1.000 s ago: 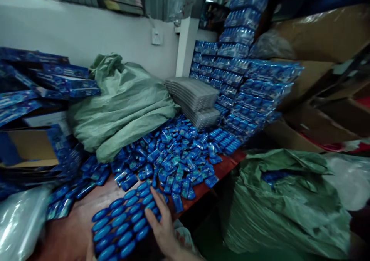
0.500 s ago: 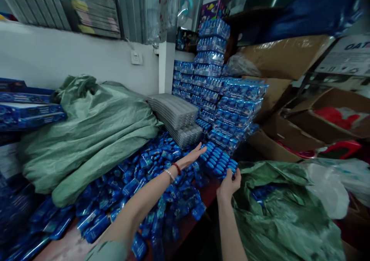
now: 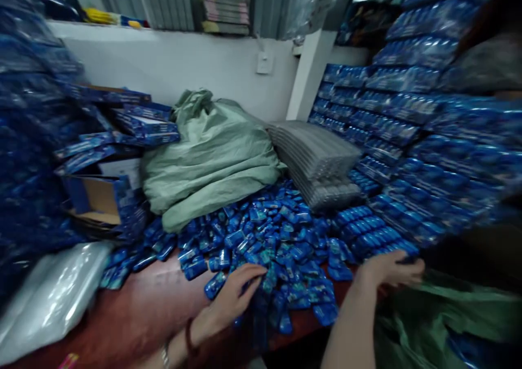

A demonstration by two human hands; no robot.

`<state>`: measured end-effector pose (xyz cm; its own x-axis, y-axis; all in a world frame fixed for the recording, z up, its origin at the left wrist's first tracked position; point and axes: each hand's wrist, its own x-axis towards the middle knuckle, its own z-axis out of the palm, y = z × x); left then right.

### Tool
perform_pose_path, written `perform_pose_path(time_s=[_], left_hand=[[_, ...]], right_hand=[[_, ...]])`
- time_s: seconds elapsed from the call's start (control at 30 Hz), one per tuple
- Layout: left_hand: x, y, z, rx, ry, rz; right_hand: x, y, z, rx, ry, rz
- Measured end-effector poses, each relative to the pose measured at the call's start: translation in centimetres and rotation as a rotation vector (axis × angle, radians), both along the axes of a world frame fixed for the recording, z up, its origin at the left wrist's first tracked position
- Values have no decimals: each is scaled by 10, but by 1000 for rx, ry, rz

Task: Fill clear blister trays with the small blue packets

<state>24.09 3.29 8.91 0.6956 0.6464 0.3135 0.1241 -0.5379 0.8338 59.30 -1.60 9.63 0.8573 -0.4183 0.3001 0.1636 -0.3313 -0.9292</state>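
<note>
Over the near edge of a heap of small blue packs (image 3: 281,233), my left hand (image 3: 238,293) hovers with its fingers curved. A gap shows between thumb and fingers, with blue behind it. My right hand (image 3: 391,271) is at the near right corner of a block of blue packs in rows (image 3: 371,230). Blur smears its fingers, and a small dark patch shows at their tips; whether they hold anything is unclear. Below that hand lies an open green sack (image 3: 444,314) with something blue inside.
Stacked clear plastic trays (image 3: 318,151) stand behind the heap, beside tall stacks of wrapped blue packs (image 3: 408,108). A tied green sack (image 3: 216,157) lies at the back. Left are blue cartons (image 3: 142,121), an open box (image 3: 100,197) and a clear plastic bag (image 3: 57,298) on the red table (image 3: 150,309).
The view has swung left. My left hand has let go of the rowed block and moved left to the heap. My right hand stays by the block's near corner.
</note>
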Motion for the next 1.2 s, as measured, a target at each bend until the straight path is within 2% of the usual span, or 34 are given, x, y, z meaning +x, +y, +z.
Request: perform_pose_path(time_s=[0.07, 0.1, 0.13, 0.2, 0.23, 0.3, 0.37, 0.43, 0.5, 0.6, 0.67, 0.77, 0.83, 0.9, 0.97, 1.03, 1.13, 1.2], left_hand=[[-68, -7, -32, 15, 72, 219], [-99, -9, -48, 32, 100, 330], [-127, -9, -63, 71, 104, 457], [-168, -6, -82, 140, 182, 630], [-180, -2, -87, 175, 217, 686], [-187, 10, -87, 235, 275, 719], [-177, 28, -81, 291, 301, 683], [-158, 45, -75, 332, 362, 662], [-141, 56, -72, 342, 455, 675], [-132, 55, -74, 312, 565, 676], [-137, 43, -78, 270, 590, 691], [-154, 16, -88, 224, 546, 711], [-169, 2, -93, 206, 486, 709], [-187, -1, -95, 183, 433, 722], [-206, 11, -91, 184, 399, 796], [-225, 35, -81, 229, 422, 927], [-243, 75, -66, 301, 566, 1044], [-244, 90, -63, 315, 624, 1031]], right_hand=[[-37, -12, -1, -79, -234, 78], [-63, -18, -5, -120, -330, 206], [-94, -25, -13, -136, -363, 375], [-163, -36, -34, -201, -399, 819], [-199, -40, -47, -208, -437, 1033], [-263, -41, -71, -214, -513, 1435], [-310, -30, -87, -255, -515, 1657], [-337, -8, -93, -323, -509, 1736], [-349, 20, -96, -429, -518, 1739], [-359, 54, -103, -586, -563, 1706], [-365, 63, -111, -650, -619, 1706], [-371, 56, -119, -697, -703, 1760], [-369, 46, -116, -709, -748, 1841], [-363, 40, -109, -693, -774, 1951], [-356, 42, -102, -624, -759, 2058], [-352, 50, -98, -521, -706, 2097], [-355, 64, -95, -437, -619, 1996], [-361, 70, -95, -507, -618, 1942]])
